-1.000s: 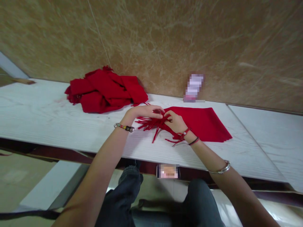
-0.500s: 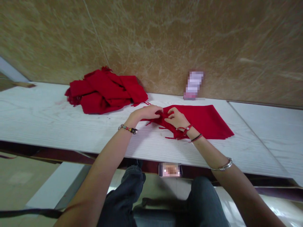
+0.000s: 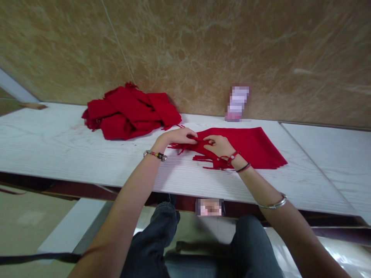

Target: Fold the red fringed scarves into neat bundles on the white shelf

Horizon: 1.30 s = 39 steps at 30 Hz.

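Note:
A folded red scarf [image 3: 252, 146] with fringed ends lies on the white tabletop [image 3: 185, 179], its fringe toward the left. At that fringed end, my left hand [image 3: 182, 137] is closed with thumb and fingers pinching strands of the scarf. Close beside it on the right, my right hand [image 3: 218, 146] also has its fingers bent in a pinch on the fringe. Between the two hands a short stretch of red strand shows. Other fringe tassels hang loose below the hands. My fingertips partly cover the exact strands held.
A rumpled heap of red fringed cloth [image 3: 133, 112] lies to the left against the brown marbled wall [image 3: 185, 54]. A blurred-out pinkish-white item [image 3: 238, 103] leans at the wall. Another blurred item [image 3: 210, 207] sits below the table's front edge. A seam crosses the tabletop at right.
My right hand has shifted slightly right and down, its fingers more curled. The fringe between my hands now looks drawn out straighter. The heap at left stays as it was.

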### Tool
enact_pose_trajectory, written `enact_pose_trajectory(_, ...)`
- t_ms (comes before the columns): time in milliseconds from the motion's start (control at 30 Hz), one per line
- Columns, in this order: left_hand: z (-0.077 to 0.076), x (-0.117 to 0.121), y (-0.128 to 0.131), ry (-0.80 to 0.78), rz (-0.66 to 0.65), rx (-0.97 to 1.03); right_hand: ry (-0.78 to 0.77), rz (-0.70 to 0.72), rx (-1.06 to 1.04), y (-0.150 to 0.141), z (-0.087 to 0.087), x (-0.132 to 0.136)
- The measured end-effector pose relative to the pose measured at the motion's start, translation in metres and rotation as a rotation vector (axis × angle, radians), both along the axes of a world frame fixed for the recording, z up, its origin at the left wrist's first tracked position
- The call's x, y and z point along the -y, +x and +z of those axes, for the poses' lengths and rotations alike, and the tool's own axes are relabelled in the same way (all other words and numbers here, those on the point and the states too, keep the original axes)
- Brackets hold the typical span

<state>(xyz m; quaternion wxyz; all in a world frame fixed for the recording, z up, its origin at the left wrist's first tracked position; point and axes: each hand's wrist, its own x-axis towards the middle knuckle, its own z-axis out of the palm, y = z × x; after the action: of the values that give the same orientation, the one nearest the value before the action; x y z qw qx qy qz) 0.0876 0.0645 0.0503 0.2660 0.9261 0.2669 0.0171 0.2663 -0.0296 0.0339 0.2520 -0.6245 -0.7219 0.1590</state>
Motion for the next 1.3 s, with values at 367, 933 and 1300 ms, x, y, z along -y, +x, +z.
enact_pose_trajectory(367,-0.028,-0.022,-0.002,0.348,0.418,0.222,0.173,0.478,0.355,-0.018,-0.004,0.019)
enact_pose_trajectory(933,-0.024,-0.029,-0.004,-0.288,0.486,0.496,0.310,0.239,0.523,-0.017,0.003,0.027)
enact_pose_trajectory(1300,-0.024,-0.017,-0.010,0.022,0.538,0.324,0.270,0.563,0.569,-0.042,-0.010,0.040)
